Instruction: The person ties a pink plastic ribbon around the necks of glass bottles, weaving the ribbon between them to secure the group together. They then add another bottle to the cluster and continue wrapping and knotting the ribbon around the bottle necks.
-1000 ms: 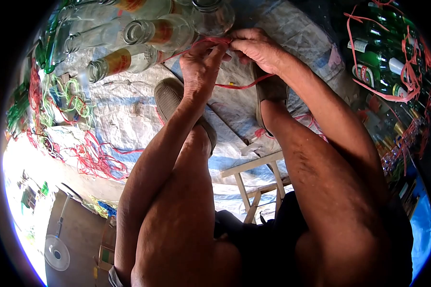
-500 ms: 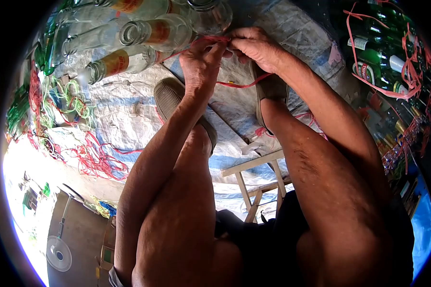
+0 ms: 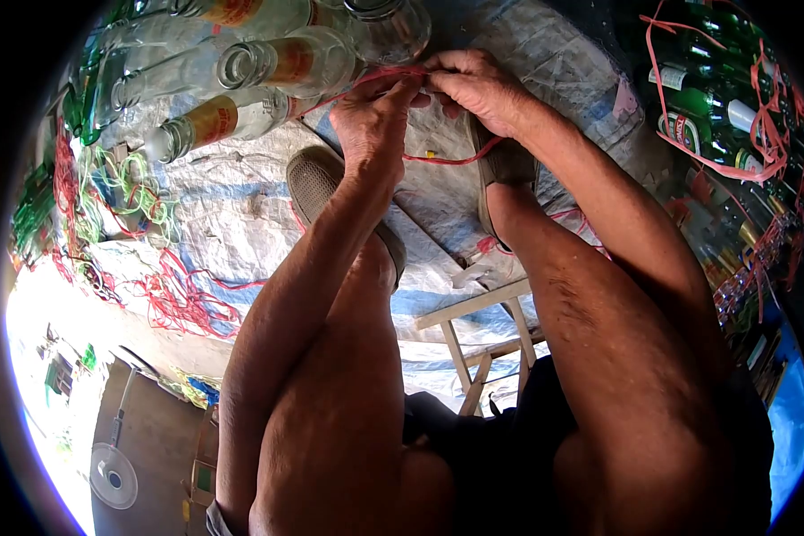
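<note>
My left hand (image 3: 372, 122) and my right hand (image 3: 481, 87) meet at the top middle, fingers pinched together on a red plastic string (image 3: 386, 75). The string runs left along the clear glass bottles (image 3: 286, 64), which lie on their sides in a bundle with their mouths toward the lower left. Orange labels show on several of them. A loose length of the string hangs in a curve below my hands, over the shoe at the right. My fingertips hide the spot where the strands come together.
Green bottles (image 3: 706, 98) tied with pink string lie at the upper right. Tangled red string (image 3: 183, 299) and pale green string (image 3: 138, 192) lie at the left on the white-and-blue sheet (image 3: 241, 210). A wooden stool (image 3: 473, 313) stands between my legs.
My left hand has shifted very slightly left, and the bottles sit slightly further left in view. Both hands keep their pinch on the red string.
</note>
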A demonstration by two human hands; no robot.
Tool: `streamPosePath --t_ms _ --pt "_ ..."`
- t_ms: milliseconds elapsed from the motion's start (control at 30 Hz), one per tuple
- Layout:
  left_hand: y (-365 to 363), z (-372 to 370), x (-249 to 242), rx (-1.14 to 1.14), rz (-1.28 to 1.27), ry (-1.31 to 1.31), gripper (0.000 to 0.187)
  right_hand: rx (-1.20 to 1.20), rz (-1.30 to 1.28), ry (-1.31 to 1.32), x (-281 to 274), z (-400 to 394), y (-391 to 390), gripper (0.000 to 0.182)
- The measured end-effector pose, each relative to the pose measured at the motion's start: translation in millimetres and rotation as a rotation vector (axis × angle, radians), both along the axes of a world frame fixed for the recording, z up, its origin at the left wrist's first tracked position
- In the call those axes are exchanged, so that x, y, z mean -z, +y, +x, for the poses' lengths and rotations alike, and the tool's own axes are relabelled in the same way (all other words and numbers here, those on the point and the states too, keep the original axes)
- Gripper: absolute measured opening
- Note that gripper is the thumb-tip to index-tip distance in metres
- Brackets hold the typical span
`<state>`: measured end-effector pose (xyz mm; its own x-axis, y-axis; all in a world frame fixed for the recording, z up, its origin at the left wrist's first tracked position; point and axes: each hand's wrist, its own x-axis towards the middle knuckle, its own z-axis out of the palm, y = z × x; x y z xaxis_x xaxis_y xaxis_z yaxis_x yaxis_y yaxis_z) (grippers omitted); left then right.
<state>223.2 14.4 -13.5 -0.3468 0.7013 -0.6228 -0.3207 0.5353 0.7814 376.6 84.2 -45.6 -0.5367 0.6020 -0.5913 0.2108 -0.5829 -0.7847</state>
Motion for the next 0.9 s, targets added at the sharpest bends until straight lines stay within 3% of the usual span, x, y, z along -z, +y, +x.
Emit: streamPosePath --t_ms 333,667,867,900 --pt "8 -3 -9 -0.057 -0.136 -0.094 0.023 -0.007 0.088 -0.045 0 0 -2 0.02" --pt "7 1 0 -0.047 -0.006 -0.035 0.02 0.02 0.148 -0.228 -28 -10 -5 0.023" --pt "10 7 7 0.024 0.022 0.076 0.02 0.003 0.648 -0.407 -21 -15 -8 0.019" --pt "10 7 7 0.047 0.009 0.112 0.02 0.002 0.633 -0.396 -21 -15 -7 0.018"
